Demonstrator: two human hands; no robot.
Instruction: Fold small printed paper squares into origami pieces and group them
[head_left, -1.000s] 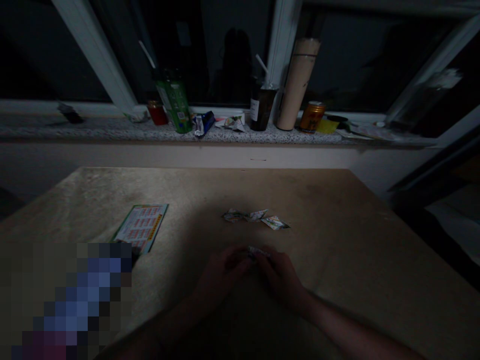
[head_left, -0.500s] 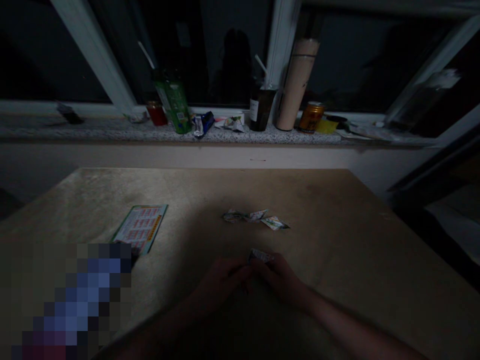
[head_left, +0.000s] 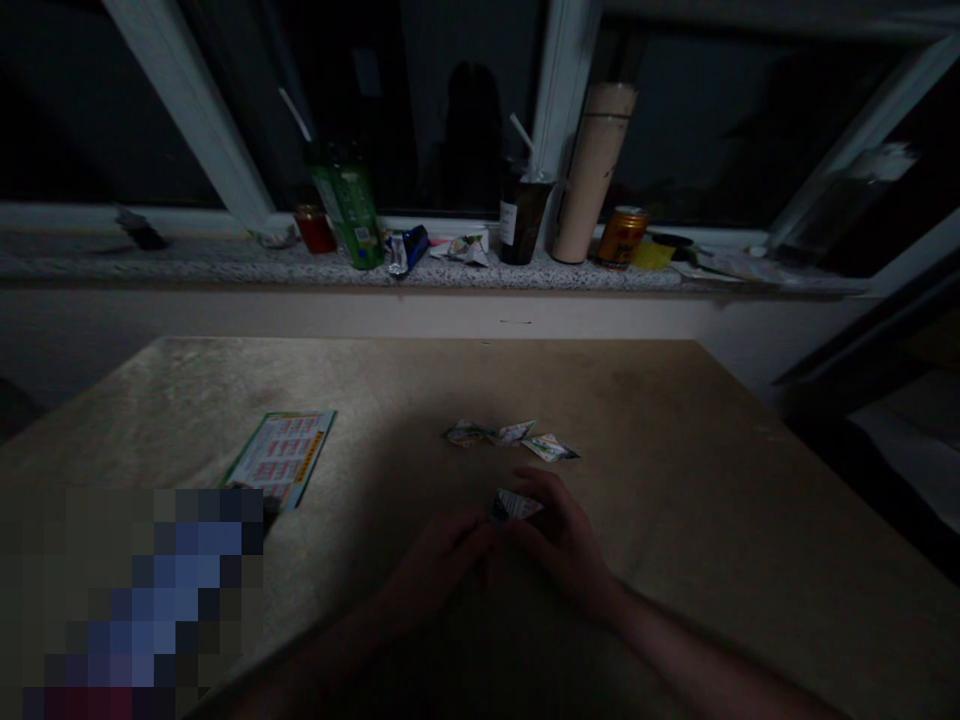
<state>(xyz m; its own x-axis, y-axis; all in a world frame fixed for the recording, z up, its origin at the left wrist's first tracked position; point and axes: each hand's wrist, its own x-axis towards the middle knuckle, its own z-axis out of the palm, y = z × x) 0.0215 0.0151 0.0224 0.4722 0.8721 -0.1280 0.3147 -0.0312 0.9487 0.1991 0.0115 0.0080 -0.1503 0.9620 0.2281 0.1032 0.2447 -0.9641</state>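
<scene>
A small folded piece of printed paper (head_left: 516, 505) stands up between my hands near the front of the table. My left hand (head_left: 450, 560) is closed, its thumb and fingertips pinching the paper's lower left side. Around the right side of the paper, my right hand (head_left: 562, 530) has its index finger raised away from its thumb. The thumb is close to the paper's lower edge; whether it touches is too dark to tell. Just beyond lie several folded paper pieces (head_left: 514, 433) of similar print, in a row.
A printed card or booklet (head_left: 281, 455) lies on the table (head_left: 660, 430) at left, beside a blurred-out area. On the windowsill (head_left: 450, 275) stand a green bottle (head_left: 356, 215), a dark cup with a straw (head_left: 521, 220), a tall pinkish flask (head_left: 596, 175), and an orange can (head_left: 622, 237).
My right hand's fingers have spread and lifted off the paper, showing more of it. The paper now stands with a pointed right corner. My left hand has hardly moved.
</scene>
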